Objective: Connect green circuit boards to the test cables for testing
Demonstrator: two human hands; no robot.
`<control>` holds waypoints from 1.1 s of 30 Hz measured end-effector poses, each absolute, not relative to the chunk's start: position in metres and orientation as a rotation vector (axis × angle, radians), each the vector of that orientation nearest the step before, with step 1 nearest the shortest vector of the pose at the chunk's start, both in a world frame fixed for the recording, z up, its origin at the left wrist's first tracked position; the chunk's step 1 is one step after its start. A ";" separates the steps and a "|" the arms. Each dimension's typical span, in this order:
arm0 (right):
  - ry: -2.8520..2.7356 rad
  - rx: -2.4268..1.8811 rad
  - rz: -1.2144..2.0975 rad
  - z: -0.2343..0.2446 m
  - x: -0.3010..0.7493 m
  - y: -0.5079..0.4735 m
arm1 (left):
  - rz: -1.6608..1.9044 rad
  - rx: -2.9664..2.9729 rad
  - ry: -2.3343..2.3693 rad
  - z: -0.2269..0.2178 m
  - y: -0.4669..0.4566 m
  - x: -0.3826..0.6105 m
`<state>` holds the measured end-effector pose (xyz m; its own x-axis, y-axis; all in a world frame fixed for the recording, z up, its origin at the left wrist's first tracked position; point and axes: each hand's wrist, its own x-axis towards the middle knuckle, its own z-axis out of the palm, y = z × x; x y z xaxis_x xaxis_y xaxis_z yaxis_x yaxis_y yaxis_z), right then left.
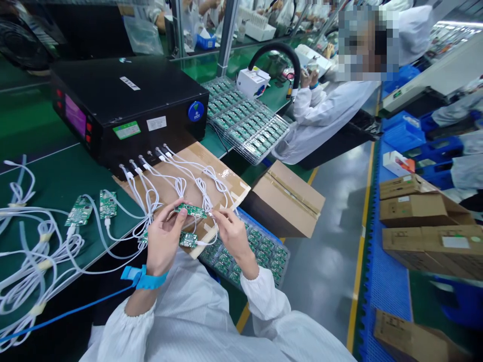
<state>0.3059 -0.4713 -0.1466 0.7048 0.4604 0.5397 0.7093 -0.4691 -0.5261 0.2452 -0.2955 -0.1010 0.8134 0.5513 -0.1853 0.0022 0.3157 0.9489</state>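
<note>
My left hand (163, 240) pinches a small green circuit board (191, 210) by its left end, just above a cardboard sheet (196, 173). My right hand (231, 230) is closed at the board's right end, fingers pinching the plug of a white cable (206, 193). A second green board (187, 240) lies under my hands with a cable attached. Several white cables run from the black test box (124, 103) across the cardboard. A blue wrist strap (144, 277) circles my left wrist.
Two more boards (92, 207) lie on the green mat beside loose white cables (30, 251). Trays of boards sit on my lap (260, 251) and behind the box (245, 120). A cardboard carton (287, 198) stands at right; a white-coated person (328, 110) works beyond.
</note>
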 end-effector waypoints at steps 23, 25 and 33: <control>-0.378 -2.346 -0.475 -0.148 0.325 -0.510 | 0.520 1.395 0.486 -0.098 -0.303 0.250; -0.378 -2.323 -0.291 -0.154 0.338 -0.518 | 0.512 1.418 0.485 -0.098 -0.304 0.250; -0.452 -2.360 0.008 -0.151 0.369 -0.538 | 0.415 1.284 0.411 -0.088 -0.311 0.255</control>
<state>0.3688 -0.5381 -0.1508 0.9383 0.3239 0.1208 0.3192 -0.6778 -0.6623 0.2555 -0.3106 -0.0883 0.8557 0.5137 -0.0627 -0.0675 0.2310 0.9706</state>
